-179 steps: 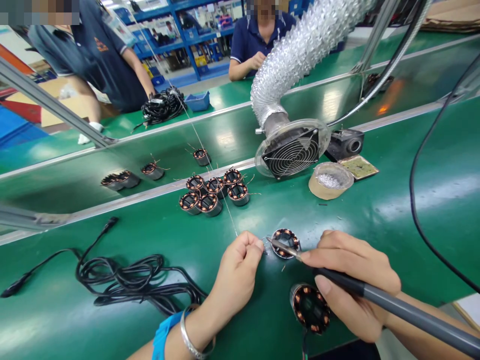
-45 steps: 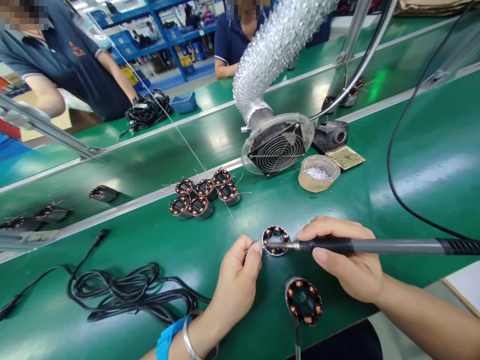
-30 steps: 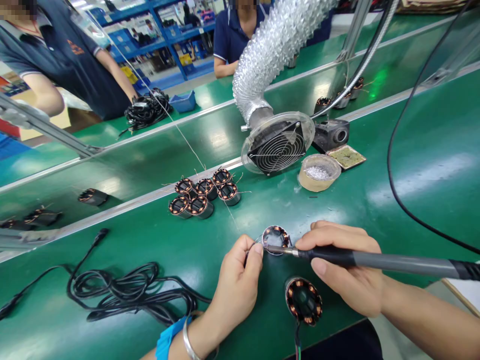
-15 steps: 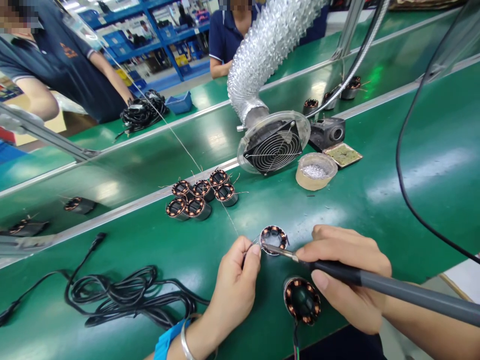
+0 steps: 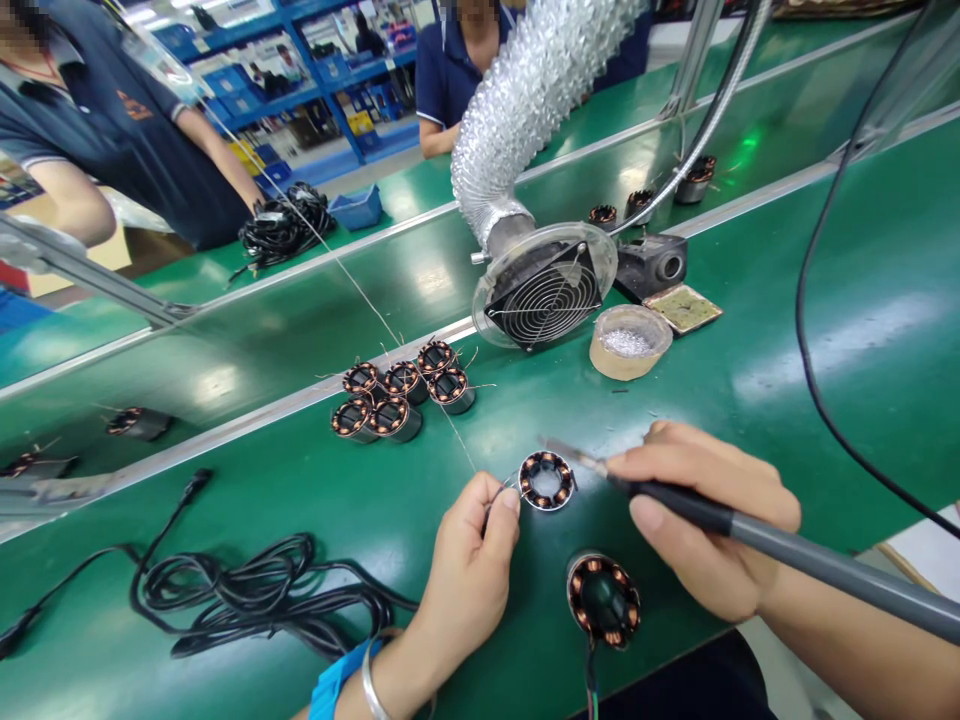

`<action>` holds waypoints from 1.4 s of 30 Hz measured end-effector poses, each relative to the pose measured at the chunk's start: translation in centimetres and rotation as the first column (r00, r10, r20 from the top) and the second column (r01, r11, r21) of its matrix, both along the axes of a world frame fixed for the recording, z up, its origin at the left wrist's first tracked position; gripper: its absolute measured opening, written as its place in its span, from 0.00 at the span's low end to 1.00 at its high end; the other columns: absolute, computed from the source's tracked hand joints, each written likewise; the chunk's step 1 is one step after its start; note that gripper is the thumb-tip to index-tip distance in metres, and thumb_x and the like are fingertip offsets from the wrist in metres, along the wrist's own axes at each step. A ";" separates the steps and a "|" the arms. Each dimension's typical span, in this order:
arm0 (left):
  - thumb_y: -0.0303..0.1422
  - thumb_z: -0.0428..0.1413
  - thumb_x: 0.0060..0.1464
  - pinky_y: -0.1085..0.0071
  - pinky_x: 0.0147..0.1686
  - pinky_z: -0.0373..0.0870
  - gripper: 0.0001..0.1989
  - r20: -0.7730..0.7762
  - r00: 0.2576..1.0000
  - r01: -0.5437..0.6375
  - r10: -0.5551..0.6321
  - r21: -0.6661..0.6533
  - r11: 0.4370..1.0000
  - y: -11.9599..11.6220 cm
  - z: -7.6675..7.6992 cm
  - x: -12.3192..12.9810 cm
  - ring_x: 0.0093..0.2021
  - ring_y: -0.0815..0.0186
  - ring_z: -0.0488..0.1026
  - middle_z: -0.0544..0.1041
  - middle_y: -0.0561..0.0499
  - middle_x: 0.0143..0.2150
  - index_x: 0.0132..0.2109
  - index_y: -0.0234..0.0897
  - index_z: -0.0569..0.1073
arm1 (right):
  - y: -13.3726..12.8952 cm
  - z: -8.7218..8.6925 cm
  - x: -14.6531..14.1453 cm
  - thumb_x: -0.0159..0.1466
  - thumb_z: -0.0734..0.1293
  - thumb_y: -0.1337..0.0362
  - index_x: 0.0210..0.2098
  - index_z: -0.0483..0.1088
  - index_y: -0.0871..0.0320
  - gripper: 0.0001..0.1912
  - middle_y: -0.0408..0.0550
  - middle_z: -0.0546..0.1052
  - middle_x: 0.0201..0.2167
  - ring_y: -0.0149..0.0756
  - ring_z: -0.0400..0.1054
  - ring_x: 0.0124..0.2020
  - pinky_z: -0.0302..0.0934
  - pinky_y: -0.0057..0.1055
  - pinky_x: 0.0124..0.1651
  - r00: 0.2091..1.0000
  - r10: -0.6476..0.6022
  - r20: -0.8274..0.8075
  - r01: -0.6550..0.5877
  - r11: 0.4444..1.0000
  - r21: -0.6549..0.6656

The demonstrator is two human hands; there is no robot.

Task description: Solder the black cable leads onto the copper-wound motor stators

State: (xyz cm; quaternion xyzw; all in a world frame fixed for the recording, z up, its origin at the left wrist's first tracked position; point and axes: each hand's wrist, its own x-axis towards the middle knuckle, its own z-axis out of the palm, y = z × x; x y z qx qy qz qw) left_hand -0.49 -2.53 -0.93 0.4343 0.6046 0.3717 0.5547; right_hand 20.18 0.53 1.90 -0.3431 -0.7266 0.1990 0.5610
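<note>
Your stator (image 5: pixel 558 496) lies at the centre of the frame, ring face up. Finding: half a second earlier, the iron (image 5: pixel 825 556) had its tip at the stator's left edge; now the tip hangs apart, blurred, just above and right of it. In my judgement, no heat is entering that edge for the moment. Your right hand (image 5: pixel 705 505) grips the iron's handle. Your left hand (image 5: pixel 476 550) pinches a thin wire (image 5: pixel 463 443) beside the stator's left edge; whether anything else is pinched with it, I cannot tell.

Count, outward: one cabled stator (image 5: pixel 616 634) below centre; six clustered stators (image 5: pixel 405 428) left of centre; three upper-right stators (image 5: pixel 696 186); at the left, one blurred stator (image 5: pixel 144 424), possibly more. Above centre-right: one cup (image 5: pixel 626 362), one sponge (image 5: pixel 684 308), one fan (image 5: pixel 546 295), one duct (image 5: pixel 517 120). Lower left: one black cable (image 5: pixel 255 590).
</note>
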 end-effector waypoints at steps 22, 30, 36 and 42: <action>0.44 0.55 0.58 0.79 0.18 0.45 0.14 0.107 0.994 -0.014 0.015 -0.017 1.000 1.0 1.0 -0.6 0.18 0.76 0.47 0.61 0.62 0.20 0.34 0.39 0.64 | 4.9 -1.0 -2.6 0.61 0.64 0.74 0.44 0.67 0.56 0.13 0.42 0.74 0.31 0.30 0.68 0.32 0.65 0.25 0.36 0.885 0.373 0.279 -0.336 0.926 -0.174; 0.41 0.57 0.58 0.77 0.22 0.50 0.13 0.060 0.998 0.004 -0.007 0.057 0.998 1.6 0.4 -1.1 0.23 0.73 0.55 0.63 0.59 0.24 0.34 0.38 0.66 | 5.7 -1.8 -4.2 0.61 0.62 0.76 0.43 0.66 0.58 0.13 0.42 0.73 0.29 0.29 0.64 0.29 0.62 0.26 0.35 0.845 0.496 0.199 -0.489 0.868 -0.086; 0.42 0.57 0.59 0.77 0.26 0.55 0.13 0.114 0.993 0.006 -0.015 0.077 0.997 1.7 -0.1 -1.2 0.27 0.72 0.59 0.65 0.57 0.27 0.35 0.37 0.67 | 5.4 -1.9 -4.1 0.63 0.61 0.76 0.44 0.67 0.58 0.12 0.42 0.74 0.29 0.30 0.60 0.28 0.59 0.27 0.34 0.833 0.493 0.250 -0.515 0.857 0.024; 0.44 0.57 0.59 0.76 0.27 0.56 0.14 0.154 0.988 -0.004 -0.008 0.081 0.997 1.4 -0.5 -1.2 0.27 0.72 0.59 0.65 0.57 0.27 0.35 0.38 0.66 | 5.5 -2.4 -4.0 0.64 0.62 0.75 0.46 0.67 0.60 0.12 0.44 0.74 0.31 0.32 0.59 0.29 0.55 0.30 0.35 0.804 0.497 0.326 -0.548 0.832 0.084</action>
